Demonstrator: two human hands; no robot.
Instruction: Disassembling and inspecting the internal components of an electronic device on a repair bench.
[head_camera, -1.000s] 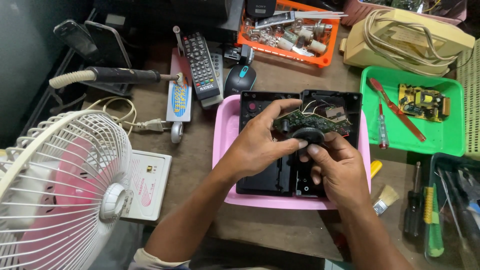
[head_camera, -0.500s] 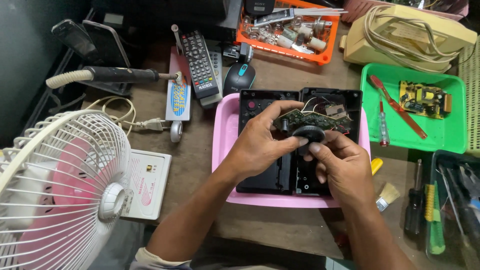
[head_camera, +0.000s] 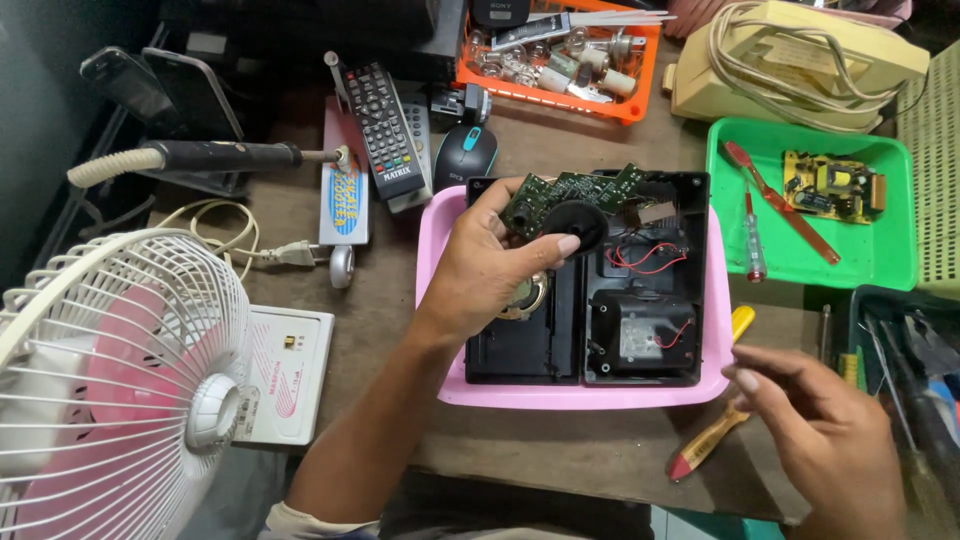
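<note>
The left hand (head_camera: 490, 265) is holding a green circuit board (head_camera: 575, 190) with a round black part (head_camera: 573, 222) on it, its fingers (head_camera: 560, 245) grasping the board from below and keeping it tilted just above the open black casing (head_camera: 590, 330). That casing is lying in two halves inside a pink tray (head_camera: 440, 300) on the tabletop (head_camera: 380, 300), with thin red wires (head_camera: 640, 255) running across its right half. The right hand (head_camera: 830, 440) is hovering off the tray's lower right corner, holding nothing — its fingers are loosely curled and apart, near a yellow-and-red tool (head_camera: 705, 440) lying on the tabletop. A green tray (head_camera: 890, 265) to the right is carrying a red screwdriver (head_camera: 752, 235) and a second small circuit board (head_camera: 830, 185). Further back, a computer mouse (head_camera: 465, 155) and a remote control (head_camera: 380, 130) are lying side by side — an orange tray (head_camera: 560, 95) of small parts is sitting behind them. A white fan (head_camera: 110, 390) is standing at the lower left.
</note>
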